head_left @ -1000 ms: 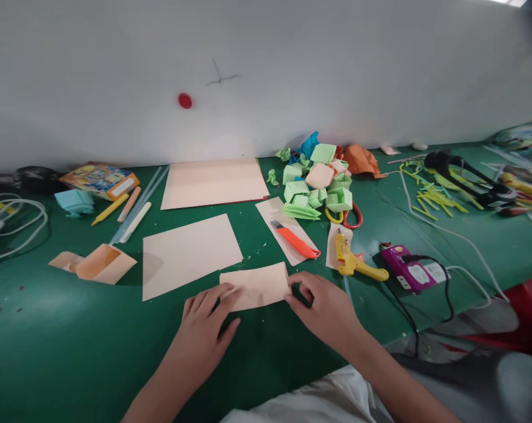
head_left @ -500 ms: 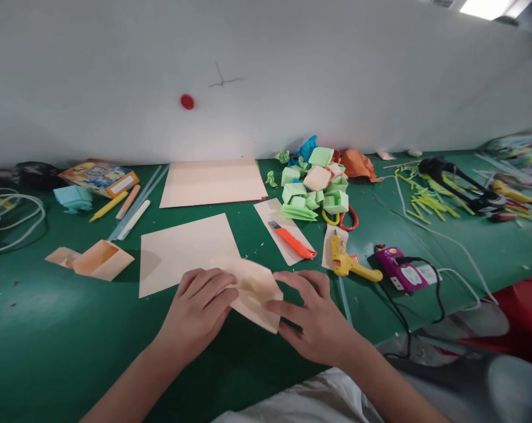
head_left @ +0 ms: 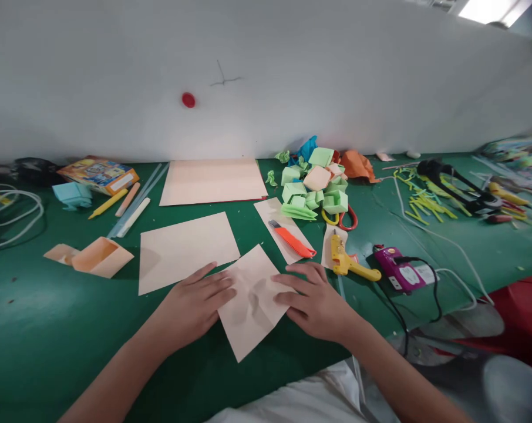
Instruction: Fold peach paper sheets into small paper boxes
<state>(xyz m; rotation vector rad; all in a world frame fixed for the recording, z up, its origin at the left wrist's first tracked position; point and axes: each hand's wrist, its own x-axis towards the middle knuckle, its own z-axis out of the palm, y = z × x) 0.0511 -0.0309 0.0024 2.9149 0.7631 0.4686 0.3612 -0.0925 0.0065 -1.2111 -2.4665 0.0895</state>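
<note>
A creased, peach-coloured sheet of paper (head_left: 253, 311) lies spread on the green table, with one corner toward me. My left hand (head_left: 199, 305) rests its outstretched fingers on the sheet's left edge. On the opposite edge, the spread fingers of my right hand (head_left: 307, 299) touch the paper. Just beyond the left hand is a larger flat peach sheet (head_left: 182, 249). An orange utility knife (head_left: 295, 242) lies on a narrow paper strip (head_left: 266, 212) past the right hand. Close by on the right is a yellow glue gun (head_left: 347, 261).
Folded paper boxes (head_left: 314, 179) are heaped near the wall, beside scissors (head_left: 347, 218). A purple power box (head_left: 400, 270) with cables sits at right. A folded peach box (head_left: 103, 257), markers (head_left: 108, 204) and a white cable (head_left: 28, 220) are at left. A paper stack (head_left: 213, 182) lies behind.
The small peach sheet was held up and bent between both hands; now it is opened out and lowered flat. My fingers have straightened onto its edges.
</note>
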